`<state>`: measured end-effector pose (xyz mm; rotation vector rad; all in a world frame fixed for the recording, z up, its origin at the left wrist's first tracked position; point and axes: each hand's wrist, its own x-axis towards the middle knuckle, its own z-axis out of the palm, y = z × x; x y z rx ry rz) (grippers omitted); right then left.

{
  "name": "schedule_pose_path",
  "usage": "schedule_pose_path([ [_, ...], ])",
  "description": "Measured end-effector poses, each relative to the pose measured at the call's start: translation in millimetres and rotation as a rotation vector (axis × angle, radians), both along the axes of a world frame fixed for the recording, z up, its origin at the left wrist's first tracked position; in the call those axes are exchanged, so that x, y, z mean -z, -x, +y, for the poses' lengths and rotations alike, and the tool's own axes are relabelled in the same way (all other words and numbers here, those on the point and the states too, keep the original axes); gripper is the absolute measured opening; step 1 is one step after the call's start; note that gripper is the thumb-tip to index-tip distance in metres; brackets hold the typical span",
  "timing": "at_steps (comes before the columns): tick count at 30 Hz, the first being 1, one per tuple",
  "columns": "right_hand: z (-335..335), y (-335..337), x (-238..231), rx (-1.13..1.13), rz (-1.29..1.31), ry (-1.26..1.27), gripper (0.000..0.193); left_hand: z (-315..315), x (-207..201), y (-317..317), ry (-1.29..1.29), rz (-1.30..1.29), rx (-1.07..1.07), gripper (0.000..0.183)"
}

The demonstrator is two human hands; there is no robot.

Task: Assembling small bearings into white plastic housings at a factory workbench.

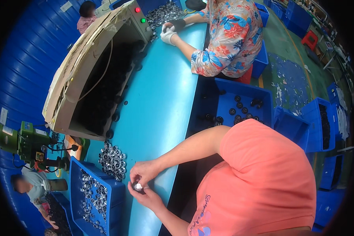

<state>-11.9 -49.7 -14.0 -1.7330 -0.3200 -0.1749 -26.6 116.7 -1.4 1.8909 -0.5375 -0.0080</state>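
My left hand [149, 198] is closed around a dark round part [136, 190], which has a bright silvery spot on its top. My right hand [144, 172] comes over it from above in the picture, its fingers bent and touching the part. The fingers cover much of the part, and a separate piece between them cannot be made out. Close by lies a heap of small shiny metal ring-like parts [112, 160] on the turquoise worktop [161, 106]. A blue bin [116, 196] with more of these shiny parts stands beside my hands.
A beige box-shaped machine [63, 86] with dark round parts inside stands along the worktop. Near it is a green machine [27, 139]. A co-worker in a floral shirt [232, 39] handles parts farther up. A blue crate [244, 90] beside me holds black wheel-like parts.
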Motion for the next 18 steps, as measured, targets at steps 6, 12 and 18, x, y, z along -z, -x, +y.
schedule_pose_path([
  [6, 0.0, -5.9, 13.7, 0.020, -0.072, 0.020, 0.040, 0.3, 1.9, -0.3, -0.144, -0.072, -0.028, 0.051],
  [12, 5.6, -12.1, 27.2, 0.026, -0.096, 0.009, 0.037, 3.5, 7.0, -1.5, -0.215, -0.110, -0.052, 0.049],
  [18, 4.6, -15.8, 32.8, -0.019, -0.067, -0.077, 0.035, -1.2, 6.0, 1.5, -0.139, -0.150, -0.053, 0.052],
])
